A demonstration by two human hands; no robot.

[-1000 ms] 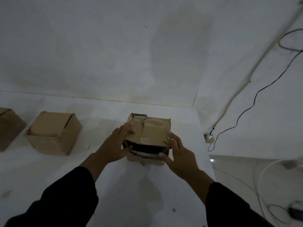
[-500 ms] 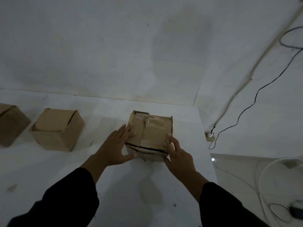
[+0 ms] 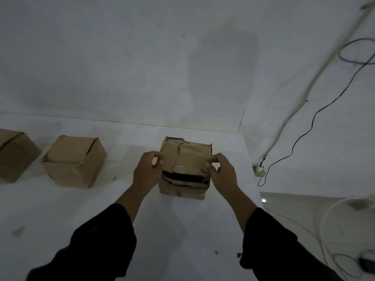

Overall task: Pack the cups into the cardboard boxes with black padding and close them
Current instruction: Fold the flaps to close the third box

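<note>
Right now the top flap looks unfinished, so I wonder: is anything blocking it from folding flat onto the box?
Nothing visible blocks it. The top flap sits above a dark gap, held by the left hand and right hand.

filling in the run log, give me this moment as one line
stage: closing box | left hand: on lid's left edge | right hand: on lid's right edge | box: front gap open, black inside | other boxes: closed, left

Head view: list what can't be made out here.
- Contents of the box being closed: only a dark gap shows under the top flaps.
- Leftmost box: cut by the frame's left edge.
- Middle box: shut, inside hidden.
- Left hand, right hand: palms face away.
</note>
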